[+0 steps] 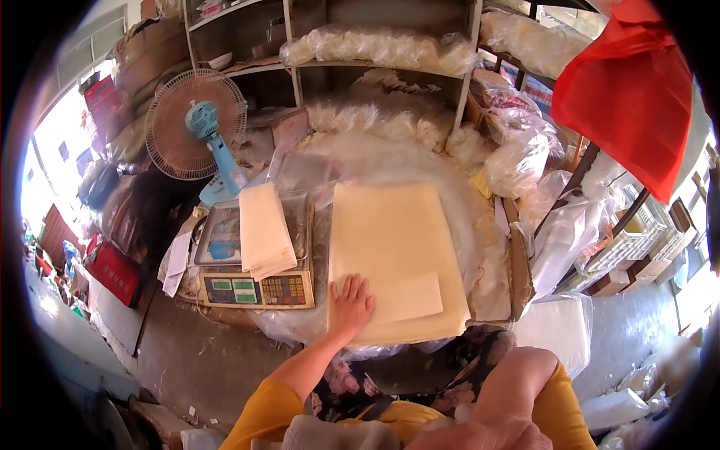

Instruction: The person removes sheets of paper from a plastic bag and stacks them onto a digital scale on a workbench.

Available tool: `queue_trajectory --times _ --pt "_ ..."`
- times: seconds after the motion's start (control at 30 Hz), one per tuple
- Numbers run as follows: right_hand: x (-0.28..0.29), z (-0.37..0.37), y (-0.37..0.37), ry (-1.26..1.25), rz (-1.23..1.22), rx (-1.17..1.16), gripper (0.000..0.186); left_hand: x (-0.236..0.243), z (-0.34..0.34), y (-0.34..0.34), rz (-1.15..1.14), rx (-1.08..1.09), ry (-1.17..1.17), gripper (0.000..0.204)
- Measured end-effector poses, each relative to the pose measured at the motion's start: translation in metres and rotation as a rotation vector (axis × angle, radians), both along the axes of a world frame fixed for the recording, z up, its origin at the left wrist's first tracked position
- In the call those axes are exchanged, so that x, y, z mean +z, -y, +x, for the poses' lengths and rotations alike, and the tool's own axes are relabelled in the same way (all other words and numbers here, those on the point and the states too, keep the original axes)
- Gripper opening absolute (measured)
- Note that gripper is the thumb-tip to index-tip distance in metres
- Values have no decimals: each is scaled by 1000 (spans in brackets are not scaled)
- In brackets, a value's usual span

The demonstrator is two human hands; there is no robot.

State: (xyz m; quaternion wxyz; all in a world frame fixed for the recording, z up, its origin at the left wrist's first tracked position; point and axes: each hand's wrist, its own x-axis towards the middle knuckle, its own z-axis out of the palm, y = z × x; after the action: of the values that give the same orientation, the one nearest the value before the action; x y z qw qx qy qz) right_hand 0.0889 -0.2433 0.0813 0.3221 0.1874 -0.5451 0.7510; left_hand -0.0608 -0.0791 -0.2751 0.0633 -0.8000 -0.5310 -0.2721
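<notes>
My left hand (351, 306) lies flat, fingers stretched out, on the lower left of a stack of large cream-coloured sheets (386, 232). A smaller cream sheet (412, 296) lies on the stack's lower part, just right of this hand. My right arm (521, 379) is bent back toward my body at the lower edge; its fingers do not show. Left of the stack, a bundle of narrow cream sheets (264, 229) rests on the metal pan of a digital scale (255, 289) with green displays and a keypad.
A blue fan (202, 120) stands behind the scale. Shelves (375, 66) at the back hold plastic-wrapped pale bundles. Red plastic (626, 97) hangs at the upper right, above white crates (630, 232). White slips (176, 262) lie left of the scale.
</notes>
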Motion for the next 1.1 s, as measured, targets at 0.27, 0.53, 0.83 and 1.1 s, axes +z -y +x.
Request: queue_trajectory --times 0.27,0.53,0.83,1.1 --pt "-6 -3 2 -9 -45 16 51 -3 -3 0 17 10 -46 43" --pt "-117 17 -62 597 50 -807 47 -13 -1 -6 58 65 -170 50" --pt "-314 70 -119 1236 -252 -1374 45 63 15 44 -924 -38 122 55" --pt "-258 17 -131 867 -275 -1174 52 143 -73 20 -365 -213 1480 81"
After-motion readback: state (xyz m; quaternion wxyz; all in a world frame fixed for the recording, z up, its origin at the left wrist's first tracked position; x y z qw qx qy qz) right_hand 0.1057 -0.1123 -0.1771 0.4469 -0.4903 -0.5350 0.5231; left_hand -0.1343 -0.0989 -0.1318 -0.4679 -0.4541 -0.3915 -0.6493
